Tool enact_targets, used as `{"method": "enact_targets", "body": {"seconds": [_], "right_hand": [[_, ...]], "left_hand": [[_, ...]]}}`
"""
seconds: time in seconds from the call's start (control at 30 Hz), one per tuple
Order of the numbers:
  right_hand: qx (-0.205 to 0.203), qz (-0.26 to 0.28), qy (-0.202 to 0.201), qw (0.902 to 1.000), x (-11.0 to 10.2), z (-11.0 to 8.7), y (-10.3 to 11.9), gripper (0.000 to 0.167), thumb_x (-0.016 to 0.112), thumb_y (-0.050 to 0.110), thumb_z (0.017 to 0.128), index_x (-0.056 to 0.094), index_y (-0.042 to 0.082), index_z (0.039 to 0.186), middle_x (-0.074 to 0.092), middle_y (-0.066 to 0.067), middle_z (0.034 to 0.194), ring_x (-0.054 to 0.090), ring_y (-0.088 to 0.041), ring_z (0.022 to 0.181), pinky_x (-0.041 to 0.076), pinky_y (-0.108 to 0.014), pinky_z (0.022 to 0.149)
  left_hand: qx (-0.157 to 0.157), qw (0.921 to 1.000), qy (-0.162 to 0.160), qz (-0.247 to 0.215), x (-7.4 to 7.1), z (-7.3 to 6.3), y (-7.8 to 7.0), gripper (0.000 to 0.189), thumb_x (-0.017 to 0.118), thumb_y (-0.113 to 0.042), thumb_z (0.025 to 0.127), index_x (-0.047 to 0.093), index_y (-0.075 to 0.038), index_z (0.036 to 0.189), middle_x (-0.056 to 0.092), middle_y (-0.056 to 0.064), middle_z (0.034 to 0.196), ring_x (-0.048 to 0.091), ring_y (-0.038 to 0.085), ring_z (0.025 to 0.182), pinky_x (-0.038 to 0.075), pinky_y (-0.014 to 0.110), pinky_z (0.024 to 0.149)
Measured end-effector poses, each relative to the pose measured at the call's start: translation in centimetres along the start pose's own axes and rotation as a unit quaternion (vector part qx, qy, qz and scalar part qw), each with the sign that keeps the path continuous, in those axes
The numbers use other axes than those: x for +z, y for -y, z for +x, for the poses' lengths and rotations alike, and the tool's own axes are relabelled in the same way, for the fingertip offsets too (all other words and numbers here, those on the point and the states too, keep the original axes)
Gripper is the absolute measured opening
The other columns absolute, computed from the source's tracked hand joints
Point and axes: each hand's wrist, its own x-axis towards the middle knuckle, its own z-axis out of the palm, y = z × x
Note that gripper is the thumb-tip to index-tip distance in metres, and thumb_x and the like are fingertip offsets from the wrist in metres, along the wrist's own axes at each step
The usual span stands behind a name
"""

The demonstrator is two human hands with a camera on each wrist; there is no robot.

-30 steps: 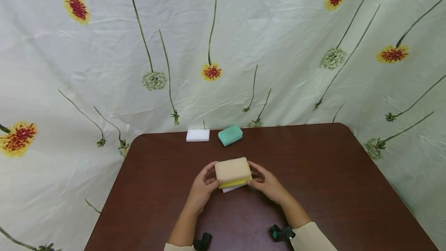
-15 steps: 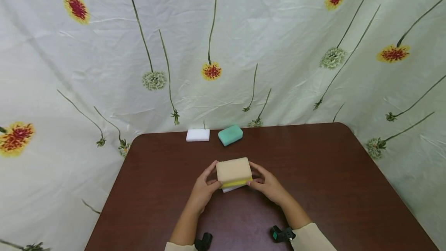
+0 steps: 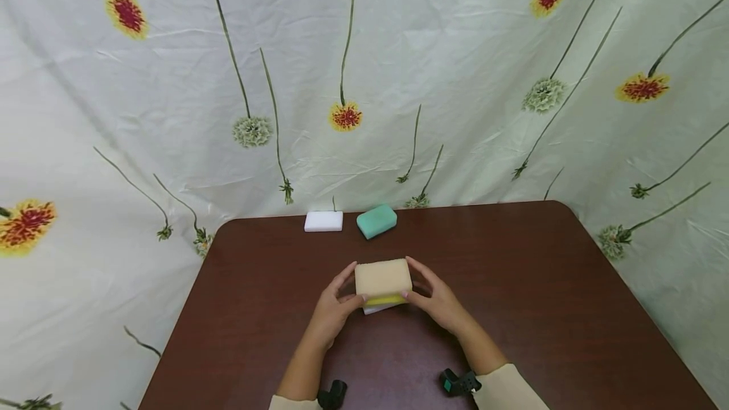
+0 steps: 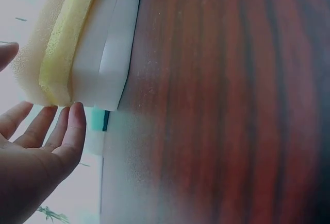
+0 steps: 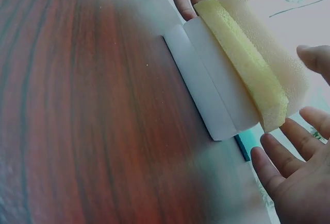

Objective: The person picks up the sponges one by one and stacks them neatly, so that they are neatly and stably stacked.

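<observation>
Cream sponge, long axis left-right, atop yellow sponge, white blocks. Left hand, right hand flank ends, fingers apart, contact unclear. Green sponge behind.

The left hand and right hand are bare. Farther up, the left sleeve and right sleeve are plain pale cream, the left one showing only a narrow strip. A compact black left wrist camera, rounded in outline, sits on one arm; the black, blockier right wrist camera carries a small green patch.
</observation>
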Motion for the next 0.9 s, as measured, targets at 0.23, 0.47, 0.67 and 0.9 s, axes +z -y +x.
{"method": "enact_targets", "body": {"seconds": [0.23, 0.47, 0.67, 0.9], "right_hand": [[-0.039, -0.001, -0.005, 0.9992, 0.09, 0.07, 0.01, 0.074, 0.072, 0.019, 0.095, 0.034, 0.023, 0.158, 0.036, -0.013, 0.162, 0.042, -0.037, 0.145, 0.038, -0.057, 0.114], [0.007, 0.006, -0.015, 0.9998, 0.35, -0.05, 0.38, 0.065, 0.073, 0.024, 0.094, 0.045, 0.029, 0.152, 0.038, -0.005, 0.160, 0.054, -0.039, 0.133, 0.051, -0.045, 0.101], [0.011, 0.012, -0.011, 0.9998, 0.46, 0.03, 0.31, 0.067, 0.073, 0.024, 0.094, 0.043, 0.020, 0.153, 0.038, -0.006, 0.159, 0.056, -0.038, 0.129, 0.053, -0.036, 0.094], [-0.004, 0.016, -0.013, 0.9998, 0.44, 0.20, 0.31, 0.064, 0.074, 0.019, 0.093, 0.045, 0.022, 0.151, 0.041, -0.009, 0.157, 0.057, -0.037, 0.127, 0.053, -0.035, 0.096]], "left_hand": [[-0.010, 0.9998, 0.001, -0.016, 0.02, 0.35, -0.23, 0.071, 0.075, -0.015, 0.089, 0.045, -0.029, 0.153, 0.048, 0.012, 0.153, 0.065, 0.030, 0.115, 0.054, 0.036, 0.092], [-0.010, 0.9998, 0.005, -0.014, -0.08, 0.61, -0.30, 0.069, 0.075, -0.014, 0.089, 0.047, -0.024, 0.152, 0.050, 0.013, 0.151, 0.064, 0.027, 0.114, 0.052, 0.033, 0.091], [-0.009, 0.9999, 0.008, -0.003, -0.28, 0.74, -0.31, 0.067, 0.074, -0.014, 0.090, 0.048, -0.021, 0.151, 0.052, 0.012, 0.150, 0.058, 0.029, 0.120, 0.050, 0.032, 0.093], [-0.010, 0.9998, 0.016, -0.010, -0.42, 0.81, -0.48, 0.068, 0.074, -0.012, 0.089, 0.048, -0.021, 0.152, 0.052, 0.013, 0.150, 0.063, 0.029, 0.115, 0.052, 0.033, 0.091]]}}
